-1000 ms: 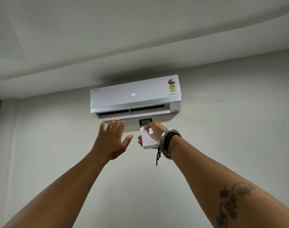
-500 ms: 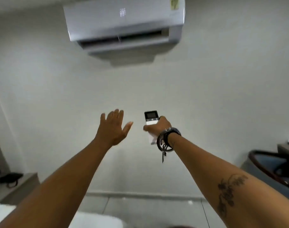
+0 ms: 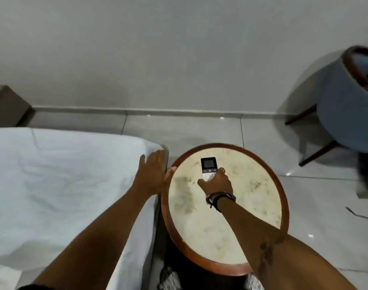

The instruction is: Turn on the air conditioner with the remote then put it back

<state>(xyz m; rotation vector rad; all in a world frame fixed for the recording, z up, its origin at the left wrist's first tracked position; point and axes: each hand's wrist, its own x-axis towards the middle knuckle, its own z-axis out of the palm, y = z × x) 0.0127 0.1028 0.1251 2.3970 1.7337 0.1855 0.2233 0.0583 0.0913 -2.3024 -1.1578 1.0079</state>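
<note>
1. Right hand (image 3: pixel 217 183): fingers closed around the lower end of the remote (image 3: pixel 209 167), held over the far half of the round table (image 3: pixel 279 197). Whether the remote touches the tabletop cannot be told.
2. Remote: dark screen end points away from the person, toward the wall.
3. Left hand (image 3: pixel 152 174): flat, fingers spread, empty, over the corner of the white bed (image 3: pixel 53 174), thumb reaching the table rim.
4. Blue chair (image 3: pixel 342 105) stands well apart at right.

My one camera sits on my head, looking steeply down and forward over my arms at the round table (image 3: pixel 282 197) close below, with the bed (image 3: pixel 53 185) left and the wall (image 3: pixel 179 49) beyond.
</note>
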